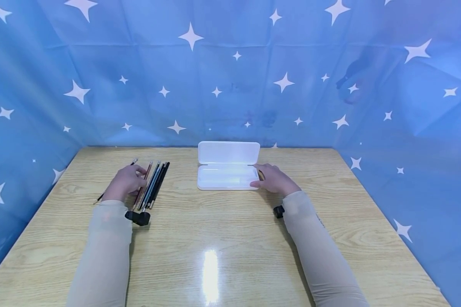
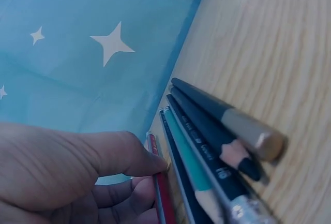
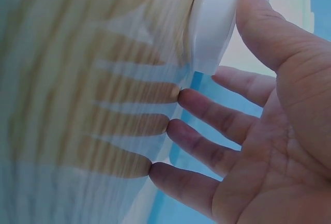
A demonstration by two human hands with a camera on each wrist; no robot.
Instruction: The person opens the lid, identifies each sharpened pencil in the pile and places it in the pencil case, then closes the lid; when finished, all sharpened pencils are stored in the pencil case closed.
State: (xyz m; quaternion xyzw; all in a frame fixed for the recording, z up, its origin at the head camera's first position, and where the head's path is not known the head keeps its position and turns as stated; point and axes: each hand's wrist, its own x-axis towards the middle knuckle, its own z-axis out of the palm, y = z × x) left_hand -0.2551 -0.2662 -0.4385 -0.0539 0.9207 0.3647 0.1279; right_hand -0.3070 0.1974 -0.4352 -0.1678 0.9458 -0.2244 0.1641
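On the left of the table, my left hand (image 1: 127, 181) pinches a red pencil (image 2: 163, 198) between thumb and fingers. Right beside it lies a row of pencils, among them a teal pencil (image 2: 187, 151) and a black pencil (image 2: 209, 154) with a bare dark tip. Another dark pencil (image 1: 98, 199) sticks out on the other side of this hand, partly hidden under it. An open white pencil case (image 1: 229, 152) stands with its lid raised. My right hand (image 1: 275, 179) holds its right end, thumb on the front edge, while the other fingertips touch the tabletop.
The wooden table (image 1: 199, 226) ends at a blue star-patterned cloth (image 1: 230, 76) along the back and both sides. A dark-tipped pencil with a tan end (image 2: 248, 131) lies at the row's right. Light glares off the tabletop near the front.
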